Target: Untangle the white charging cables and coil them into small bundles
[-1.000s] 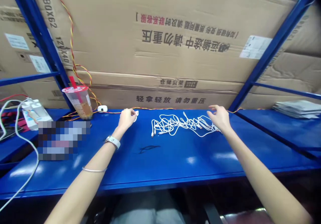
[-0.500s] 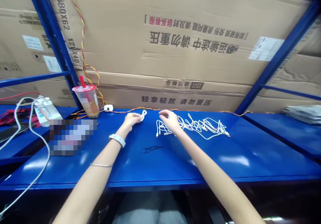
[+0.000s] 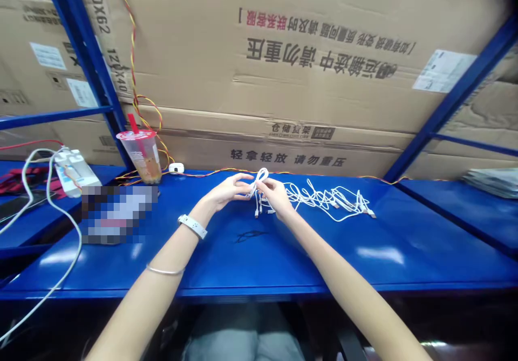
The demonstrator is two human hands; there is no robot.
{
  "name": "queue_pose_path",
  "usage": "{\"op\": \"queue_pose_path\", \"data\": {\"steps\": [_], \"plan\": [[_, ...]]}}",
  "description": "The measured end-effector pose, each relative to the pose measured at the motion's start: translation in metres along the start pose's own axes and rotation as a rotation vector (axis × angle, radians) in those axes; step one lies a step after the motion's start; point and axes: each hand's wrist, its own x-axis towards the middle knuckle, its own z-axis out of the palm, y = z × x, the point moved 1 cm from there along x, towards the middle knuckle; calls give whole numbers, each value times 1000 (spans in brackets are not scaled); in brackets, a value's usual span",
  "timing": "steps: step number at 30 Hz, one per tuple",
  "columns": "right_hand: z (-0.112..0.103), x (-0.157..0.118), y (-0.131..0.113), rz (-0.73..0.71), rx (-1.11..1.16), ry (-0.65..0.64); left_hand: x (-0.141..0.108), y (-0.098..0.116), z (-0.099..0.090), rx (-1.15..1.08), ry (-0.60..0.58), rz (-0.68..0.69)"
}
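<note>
My left hand (image 3: 229,190) and my right hand (image 3: 275,196) meet above the blue steel shelf (image 3: 307,258). Between their fingertips, both hands pinch a white cable (image 3: 262,176), which rises in a small loop. Its connector ends dangle just below my right hand's fingers. To the right of my right hand lies a tangled bundle of white USB cables (image 3: 327,202). My left wrist wears a white watch (image 3: 192,226), and a thin silver bangle (image 3: 165,270) sits on that forearm.
A plastic drink cup (image 3: 141,156) with a red straw stands at the back left, by a small white device (image 3: 176,168). A pixelated patch (image 3: 117,214) covers part of the shelf. A power strip (image 3: 75,172) lies farther left. Stacked cardboard boxes (image 3: 315,102) fill the back.
My left hand has moved right with the small white cable loop. My right hand has moved from the bundle's far side to that loop, and both now hold it.
</note>
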Motion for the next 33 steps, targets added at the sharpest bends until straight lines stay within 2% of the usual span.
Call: {"op": "queue_pose_path", "data": {"steps": [6,8,13,17,22,24,26,30,33], "plan": [[2,-5,-4,-109,-131,-53,-2,6,4,356,30,218],[1,-6,-6,-112,-128,-75,-3,9,3,371,5,217],[2,-5,-8,-105,-131,-119,-4,10,0,181,-1,109],[-1,-3,-6,-100,-112,-56,-4,10,2,-63,-53,80],[-6,-3,-10,-151,-265,-8,-4,9,10,-238,-88,39],[-8,-3,-12,-165,-327,7,-1,8,11,-230,-36,37],[-10,-2,-13,-180,-369,31,2,8,6,-276,67,72],[-18,-1,-11,-148,-397,93,7,12,-19,-490,314,152],[-20,-2,-11,-132,-420,122,7,14,-33,-470,407,114]]}}
